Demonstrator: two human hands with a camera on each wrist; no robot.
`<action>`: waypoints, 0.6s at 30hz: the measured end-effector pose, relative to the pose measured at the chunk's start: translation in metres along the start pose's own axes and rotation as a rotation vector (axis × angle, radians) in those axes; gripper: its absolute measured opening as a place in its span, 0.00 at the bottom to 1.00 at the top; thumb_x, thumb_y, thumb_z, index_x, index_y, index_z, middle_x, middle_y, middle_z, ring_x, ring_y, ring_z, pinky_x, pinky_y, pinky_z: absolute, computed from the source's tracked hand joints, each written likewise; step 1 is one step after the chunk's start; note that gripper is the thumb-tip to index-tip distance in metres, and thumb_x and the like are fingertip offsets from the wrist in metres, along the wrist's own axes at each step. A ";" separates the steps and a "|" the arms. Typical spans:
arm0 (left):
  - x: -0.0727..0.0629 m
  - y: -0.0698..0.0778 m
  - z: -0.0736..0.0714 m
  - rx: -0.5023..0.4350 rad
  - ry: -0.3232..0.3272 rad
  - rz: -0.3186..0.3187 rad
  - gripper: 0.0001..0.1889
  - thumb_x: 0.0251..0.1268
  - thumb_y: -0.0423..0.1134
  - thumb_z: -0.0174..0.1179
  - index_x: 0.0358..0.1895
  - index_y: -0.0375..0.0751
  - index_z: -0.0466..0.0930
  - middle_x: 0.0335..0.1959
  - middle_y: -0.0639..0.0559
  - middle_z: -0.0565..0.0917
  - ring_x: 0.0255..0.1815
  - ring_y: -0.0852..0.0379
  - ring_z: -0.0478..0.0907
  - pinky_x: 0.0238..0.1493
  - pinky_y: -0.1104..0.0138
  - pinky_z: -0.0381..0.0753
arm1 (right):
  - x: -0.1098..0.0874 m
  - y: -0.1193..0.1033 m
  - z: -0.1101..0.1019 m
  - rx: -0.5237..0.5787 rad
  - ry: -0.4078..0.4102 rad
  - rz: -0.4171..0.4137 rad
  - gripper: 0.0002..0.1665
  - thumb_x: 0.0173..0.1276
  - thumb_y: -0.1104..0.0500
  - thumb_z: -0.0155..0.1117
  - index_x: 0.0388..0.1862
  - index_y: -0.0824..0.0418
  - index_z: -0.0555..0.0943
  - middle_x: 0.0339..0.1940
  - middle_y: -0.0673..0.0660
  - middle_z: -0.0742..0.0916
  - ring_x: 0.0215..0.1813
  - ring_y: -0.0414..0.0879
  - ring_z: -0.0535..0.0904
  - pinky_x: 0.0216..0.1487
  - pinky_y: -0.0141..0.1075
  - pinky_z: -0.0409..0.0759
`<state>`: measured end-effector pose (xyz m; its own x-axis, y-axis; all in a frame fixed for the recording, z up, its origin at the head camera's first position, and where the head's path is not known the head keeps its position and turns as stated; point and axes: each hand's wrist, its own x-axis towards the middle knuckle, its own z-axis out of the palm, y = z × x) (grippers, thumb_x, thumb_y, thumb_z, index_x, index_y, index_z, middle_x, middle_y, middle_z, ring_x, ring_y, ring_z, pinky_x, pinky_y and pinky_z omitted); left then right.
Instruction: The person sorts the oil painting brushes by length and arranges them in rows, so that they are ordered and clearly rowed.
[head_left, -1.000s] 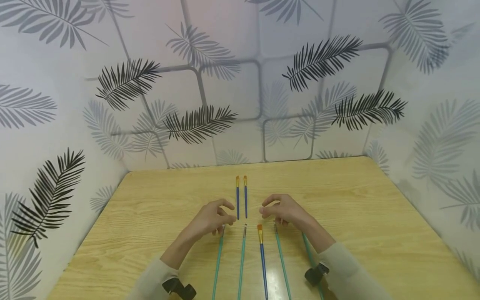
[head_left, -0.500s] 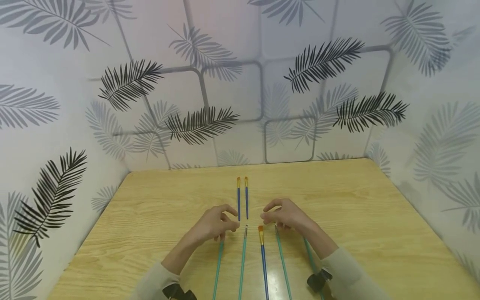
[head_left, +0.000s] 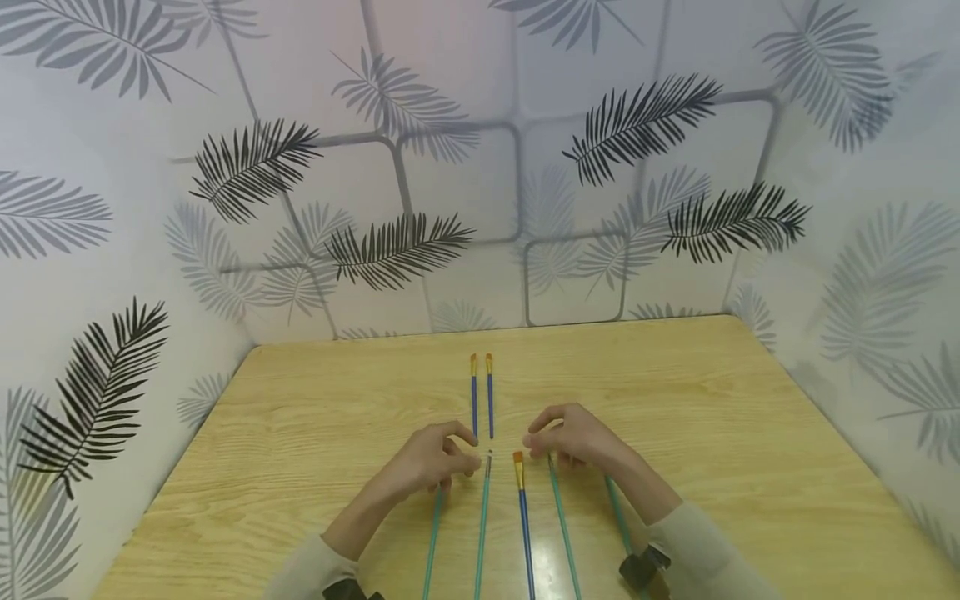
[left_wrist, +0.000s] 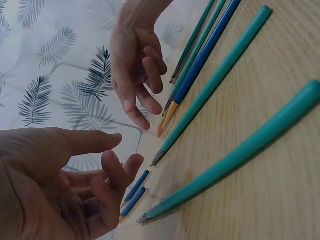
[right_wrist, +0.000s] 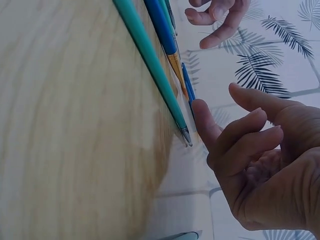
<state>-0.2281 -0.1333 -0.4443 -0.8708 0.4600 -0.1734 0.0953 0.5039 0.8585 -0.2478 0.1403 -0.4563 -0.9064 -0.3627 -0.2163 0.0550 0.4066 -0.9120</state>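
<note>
My left hand (head_left: 435,458) hovers low over the table with loosely bent fingers, holding nothing. Its nearest thing is the leftmost teal paintbrush (head_left: 432,542), whose bristle end it hides in the head view. A second teal paintbrush (head_left: 483,525) lies just right of its fingertips. Also without anything in its grasp, my right hand (head_left: 576,435) is held above the bristle end of another teal paintbrush (head_left: 565,529). A blue paintbrush (head_left: 525,525) with orange bristles lies between the hands. Under the right forearm, a further teal paintbrush (head_left: 618,517) is partly covered.
Farther back on the wooden table (head_left: 337,392), two slim blue paintbrushes (head_left: 491,400) lie side by side, bristles pointing away. A leaf-patterned wall covering (head_left: 465,192) rises behind the table and on both sides. Each wrist wears a small black camera (head_left: 641,571).
My left hand has shifted slightly toward me and right, so it now covers the tip of the leftmost teal paintbrush. My right hand has lowered a little. The paintbrushes have not moved on the table.
</note>
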 end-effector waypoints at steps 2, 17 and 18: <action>0.000 0.000 0.002 0.007 -0.006 0.001 0.22 0.66 0.43 0.65 0.58 0.34 0.76 0.34 0.42 0.88 0.15 0.58 0.75 0.15 0.72 0.70 | -0.003 0.000 0.000 0.006 -0.004 -0.003 0.23 0.65 0.53 0.70 0.53 0.67 0.79 0.34 0.61 0.90 0.14 0.40 0.66 0.14 0.29 0.60; -0.005 0.002 0.005 0.017 -0.019 -0.013 0.20 0.65 0.42 0.66 0.55 0.34 0.78 0.32 0.44 0.88 0.14 0.59 0.74 0.15 0.73 0.68 | -0.008 0.004 0.003 -0.014 -0.026 -0.018 0.19 0.67 0.53 0.69 0.47 0.67 0.81 0.31 0.61 0.91 0.11 0.37 0.62 0.12 0.27 0.58; -0.005 0.002 0.005 0.019 -0.021 -0.010 0.20 0.65 0.42 0.66 0.55 0.34 0.78 0.31 0.44 0.88 0.14 0.59 0.74 0.15 0.73 0.68 | -0.009 0.004 0.003 -0.016 -0.027 -0.017 0.19 0.67 0.53 0.69 0.47 0.67 0.81 0.31 0.61 0.91 0.11 0.37 0.61 0.12 0.26 0.58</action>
<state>-0.2208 -0.1309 -0.4438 -0.8614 0.4702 -0.1920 0.0961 0.5221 0.8475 -0.2382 0.1421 -0.4590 -0.8954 -0.3924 -0.2103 0.0326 0.4133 -0.9100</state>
